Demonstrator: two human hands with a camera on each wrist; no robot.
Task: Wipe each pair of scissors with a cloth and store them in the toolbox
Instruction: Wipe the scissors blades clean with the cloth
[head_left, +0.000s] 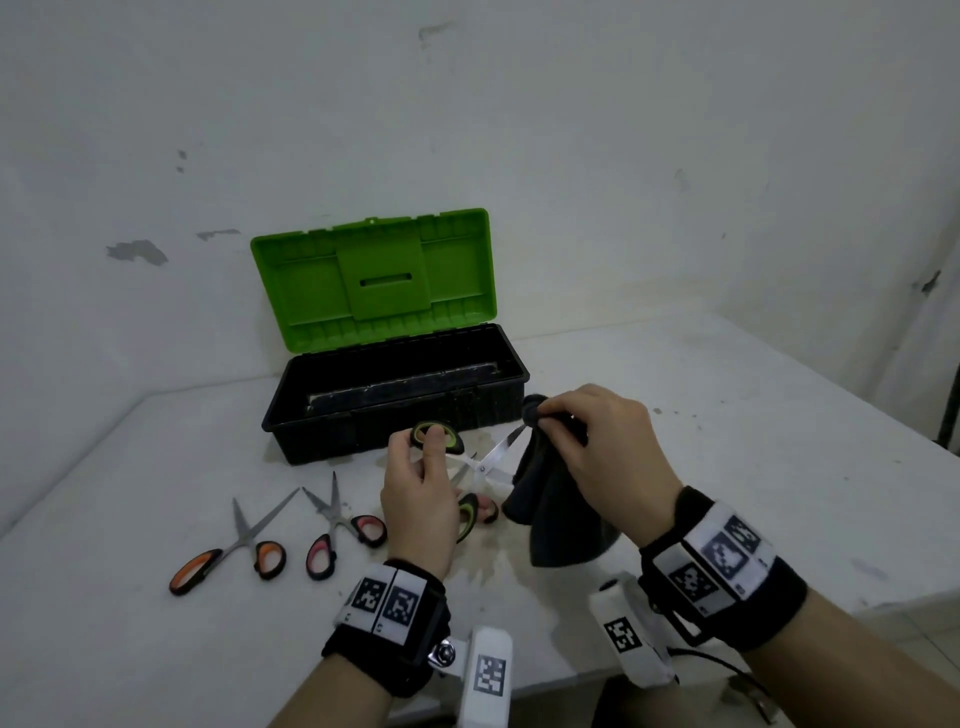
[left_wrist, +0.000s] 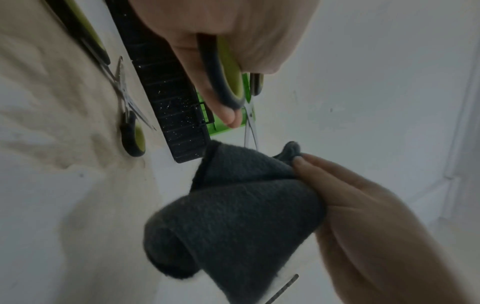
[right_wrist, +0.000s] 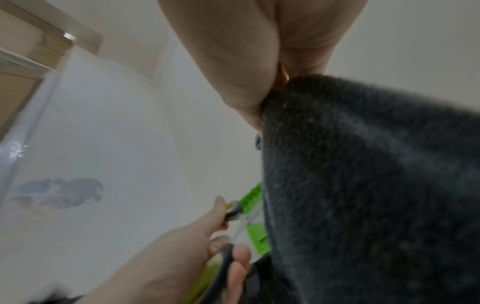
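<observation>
Head view: your left hand (head_left: 415, 499) grips the green-handled scissors (head_left: 480, 460) above the table (head_left: 727, 467), before the open toolbox (head_left: 395, 400).
Left wrist view: your right hand (left_wrist: 363, 216) pinches the dark cloth (left_wrist: 233, 216) round the blade tip.
Right wrist view: cloth fills the frame.

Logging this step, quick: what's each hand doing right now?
Left hand: closed, gripping the green-handled scissors by a handle loop.
Right hand: closed, pinching the dark cloth around a blade tip.
</observation>
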